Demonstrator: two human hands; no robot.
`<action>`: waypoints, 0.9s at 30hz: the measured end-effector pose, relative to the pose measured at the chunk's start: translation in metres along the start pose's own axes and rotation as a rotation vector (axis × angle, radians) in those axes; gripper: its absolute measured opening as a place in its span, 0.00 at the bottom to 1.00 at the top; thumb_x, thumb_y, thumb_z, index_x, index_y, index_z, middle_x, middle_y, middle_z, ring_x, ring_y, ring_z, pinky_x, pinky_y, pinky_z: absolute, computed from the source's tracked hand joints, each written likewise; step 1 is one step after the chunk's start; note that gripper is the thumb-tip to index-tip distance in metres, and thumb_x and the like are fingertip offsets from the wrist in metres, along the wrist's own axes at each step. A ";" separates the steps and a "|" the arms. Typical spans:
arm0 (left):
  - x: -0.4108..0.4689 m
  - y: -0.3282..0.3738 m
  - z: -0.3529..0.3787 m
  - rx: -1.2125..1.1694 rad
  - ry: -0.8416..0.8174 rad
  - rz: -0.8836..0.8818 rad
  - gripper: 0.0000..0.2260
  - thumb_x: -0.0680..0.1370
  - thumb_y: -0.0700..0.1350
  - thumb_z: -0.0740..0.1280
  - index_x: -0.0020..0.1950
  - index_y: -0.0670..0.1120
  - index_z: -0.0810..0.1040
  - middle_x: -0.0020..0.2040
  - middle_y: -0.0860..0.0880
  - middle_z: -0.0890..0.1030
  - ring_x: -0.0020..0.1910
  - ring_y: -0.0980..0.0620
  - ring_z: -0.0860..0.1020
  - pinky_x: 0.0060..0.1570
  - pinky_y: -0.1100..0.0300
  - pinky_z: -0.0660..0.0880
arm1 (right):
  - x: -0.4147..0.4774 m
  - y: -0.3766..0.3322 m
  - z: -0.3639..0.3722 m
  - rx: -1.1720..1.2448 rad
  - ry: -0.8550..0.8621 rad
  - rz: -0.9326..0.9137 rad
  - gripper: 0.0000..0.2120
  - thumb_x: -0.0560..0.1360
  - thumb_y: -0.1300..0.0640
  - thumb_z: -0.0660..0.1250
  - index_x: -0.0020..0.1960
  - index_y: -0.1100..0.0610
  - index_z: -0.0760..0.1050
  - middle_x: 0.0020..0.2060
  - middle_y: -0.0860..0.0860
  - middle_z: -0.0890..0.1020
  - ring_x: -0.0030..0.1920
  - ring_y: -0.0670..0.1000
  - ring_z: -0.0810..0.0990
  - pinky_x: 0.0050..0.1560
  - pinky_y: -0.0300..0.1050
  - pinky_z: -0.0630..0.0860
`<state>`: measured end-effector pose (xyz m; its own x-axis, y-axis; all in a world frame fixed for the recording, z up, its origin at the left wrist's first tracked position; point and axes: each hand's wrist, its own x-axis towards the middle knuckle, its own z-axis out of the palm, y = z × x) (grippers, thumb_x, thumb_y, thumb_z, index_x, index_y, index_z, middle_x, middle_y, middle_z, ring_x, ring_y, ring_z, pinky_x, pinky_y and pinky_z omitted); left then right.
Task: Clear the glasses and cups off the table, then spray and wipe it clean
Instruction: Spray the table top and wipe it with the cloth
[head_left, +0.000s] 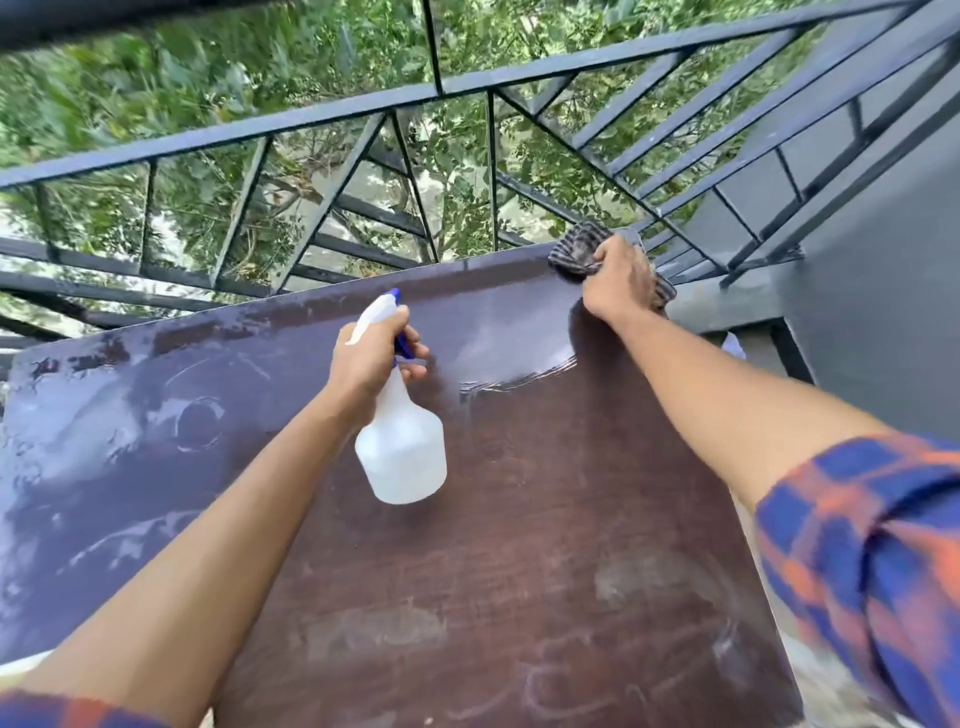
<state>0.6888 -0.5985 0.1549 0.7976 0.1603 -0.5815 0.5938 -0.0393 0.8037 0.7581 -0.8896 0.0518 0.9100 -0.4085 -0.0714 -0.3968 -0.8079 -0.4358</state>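
A dark brown table fills the lower view, streaked with wet smears and ring marks. My left hand grips the neck of a white spray bottle with a blue trigger, held above the table's middle. My right hand grips a grey striped cloth pressed on the table's far right corner. No glasses or cups are in view.
A black metal railing runs just beyond the table's far edge, with trees below it. A grey wall stands to the right. A wet wiped patch lies by the cloth.
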 end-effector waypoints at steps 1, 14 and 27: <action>-0.002 0.001 0.002 -0.003 0.000 0.002 0.15 0.82 0.46 0.65 0.39 0.40 0.78 0.30 0.45 0.81 0.34 0.46 0.79 0.39 0.53 0.79 | 0.000 -0.011 0.003 0.004 -0.008 0.006 0.18 0.71 0.65 0.64 0.58 0.51 0.71 0.61 0.54 0.77 0.67 0.58 0.70 0.70 0.54 0.63; 0.002 0.007 0.031 0.070 -0.081 0.003 0.15 0.83 0.47 0.65 0.39 0.41 0.78 0.33 0.43 0.82 0.34 0.44 0.79 0.33 0.57 0.78 | -0.050 0.040 0.014 -0.008 -0.021 -0.292 0.14 0.78 0.63 0.61 0.63 0.54 0.71 0.75 0.57 0.67 0.75 0.60 0.64 0.77 0.61 0.54; -0.007 0.008 0.050 0.119 -0.122 0.010 0.14 0.84 0.45 0.63 0.43 0.38 0.77 0.42 0.37 0.80 0.25 0.50 0.78 0.25 0.63 0.73 | -0.044 0.043 0.003 0.036 -0.147 -0.369 0.11 0.81 0.59 0.59 0.61 0.47 0.70 0.78 0.51 0.63 0.79 0.56 0.58 0.80 0.55 0.46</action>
<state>0.6930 -0.6489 0.1594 0.8063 0.0384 -0.5902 0.5882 -0.1579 0.7932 0.7011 -0.9052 0.0336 0.9992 -0.0263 -0.0307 -0.0380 -0.8725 -0.4871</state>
